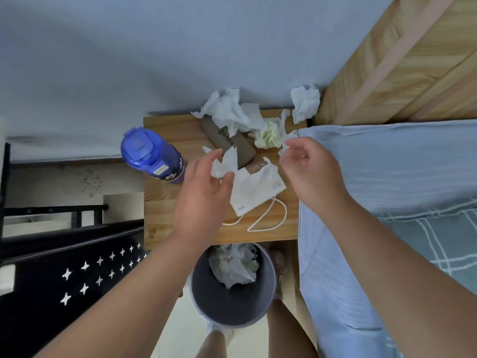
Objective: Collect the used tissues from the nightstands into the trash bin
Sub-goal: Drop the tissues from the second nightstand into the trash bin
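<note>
Several crumpled white tissues lie on the wooden nightstand [165, 218]. A big tissue [227, 112] sits at the back, a yellowish one [269, 134] right of it, and another [304, 103] at the back right corner. My left hand [206, 187] pinches a small white tissue [225, 162] between thumb and fingers over the middle of the nightstand. My right hand [309, 169] pinches a thin tissue scrap [285, 146] near the right edge. The grey trash bin [229, 303] stands on the floor in front of the nightstand and holds crumpled tissues [235, 267].
A blue bottle [152, 156] stands at the nightstand's left edge. A brown flat case [232, 144] and a white face mask [258, 192] with loops lie in the middle. The bed with blue bedding [387, 177] borders the right side. A black rack [64, 254] stands left.
</note>
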